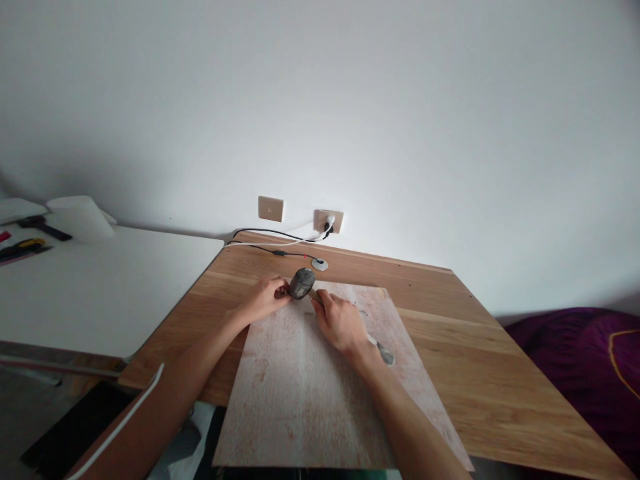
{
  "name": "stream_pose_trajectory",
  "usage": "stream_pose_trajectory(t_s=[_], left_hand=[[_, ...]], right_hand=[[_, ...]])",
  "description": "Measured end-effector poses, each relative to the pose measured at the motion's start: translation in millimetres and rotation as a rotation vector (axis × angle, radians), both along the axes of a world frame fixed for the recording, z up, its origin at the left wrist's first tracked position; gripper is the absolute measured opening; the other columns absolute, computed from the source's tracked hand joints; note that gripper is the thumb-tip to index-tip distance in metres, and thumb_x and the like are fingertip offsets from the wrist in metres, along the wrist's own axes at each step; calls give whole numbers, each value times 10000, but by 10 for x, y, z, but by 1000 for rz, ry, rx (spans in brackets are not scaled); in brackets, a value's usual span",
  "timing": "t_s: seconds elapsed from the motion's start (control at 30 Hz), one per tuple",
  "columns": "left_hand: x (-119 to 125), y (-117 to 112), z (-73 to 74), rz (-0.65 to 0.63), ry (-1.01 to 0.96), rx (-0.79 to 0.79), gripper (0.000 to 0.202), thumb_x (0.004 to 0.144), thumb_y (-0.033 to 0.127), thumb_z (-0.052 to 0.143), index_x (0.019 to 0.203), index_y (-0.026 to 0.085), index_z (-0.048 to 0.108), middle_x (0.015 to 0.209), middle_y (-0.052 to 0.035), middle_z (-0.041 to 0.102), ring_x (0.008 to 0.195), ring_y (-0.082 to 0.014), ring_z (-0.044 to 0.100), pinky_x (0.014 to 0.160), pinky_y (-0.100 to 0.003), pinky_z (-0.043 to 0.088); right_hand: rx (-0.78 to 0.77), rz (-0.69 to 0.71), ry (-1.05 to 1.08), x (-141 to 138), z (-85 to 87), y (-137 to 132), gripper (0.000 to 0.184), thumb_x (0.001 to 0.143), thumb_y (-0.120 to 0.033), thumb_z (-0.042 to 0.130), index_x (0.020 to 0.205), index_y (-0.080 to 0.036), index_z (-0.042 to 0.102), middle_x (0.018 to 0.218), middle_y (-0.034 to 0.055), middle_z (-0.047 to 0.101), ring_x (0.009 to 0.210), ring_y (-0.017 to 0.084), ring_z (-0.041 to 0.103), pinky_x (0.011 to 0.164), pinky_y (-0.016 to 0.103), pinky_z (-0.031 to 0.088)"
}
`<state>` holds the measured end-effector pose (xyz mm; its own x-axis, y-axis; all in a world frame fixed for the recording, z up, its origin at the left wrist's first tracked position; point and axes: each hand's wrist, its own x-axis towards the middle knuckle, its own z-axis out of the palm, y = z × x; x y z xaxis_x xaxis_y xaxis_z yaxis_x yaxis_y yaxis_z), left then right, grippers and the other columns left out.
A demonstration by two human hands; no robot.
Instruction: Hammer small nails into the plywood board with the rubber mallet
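My right hand (pixel 341 321) grips the short handle of a mallet with a rounded dark grey head (pixel 302 284), held over the far edge of a pale, worn wooden board (pixel 300 387). Close to the mallet head, my left hand (pixel 267 298) rests at the board's far left corner with its fingers curled together. Whatever those fingers pinch, if anything, is hidden. Beside my right wrist lies a small grey, spoon-shaped item (pixel 385 354), partly covered by the wrist.
The board lies on a wooden table (pixel 465 360) against a wall. Cables (pixel 280 253) run along its back to a wall socket (pixel 329 221). On a white table (pixel 115 287) at left are tools (pixel 25 249) and a white roll (pixel 83 217). Purple fabric (pixel 565 347) sits at right.
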<state>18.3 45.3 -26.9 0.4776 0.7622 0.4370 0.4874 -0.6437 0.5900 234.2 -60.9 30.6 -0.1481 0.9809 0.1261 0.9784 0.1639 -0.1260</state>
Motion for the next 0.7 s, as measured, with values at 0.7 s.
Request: stream_pose_trajectory(t_s=[0.7], left_hand=[[10,-5,14,-28,-92,23,107,841,155,734,751,182,684,761,3,651,755,-161,618,719,-266,445]], right_hand=[[-6,-53,17,4,43,-17,291,1109,-391,384,1243,-237,592,1100,75,766,873,223,738,678,289,388]])
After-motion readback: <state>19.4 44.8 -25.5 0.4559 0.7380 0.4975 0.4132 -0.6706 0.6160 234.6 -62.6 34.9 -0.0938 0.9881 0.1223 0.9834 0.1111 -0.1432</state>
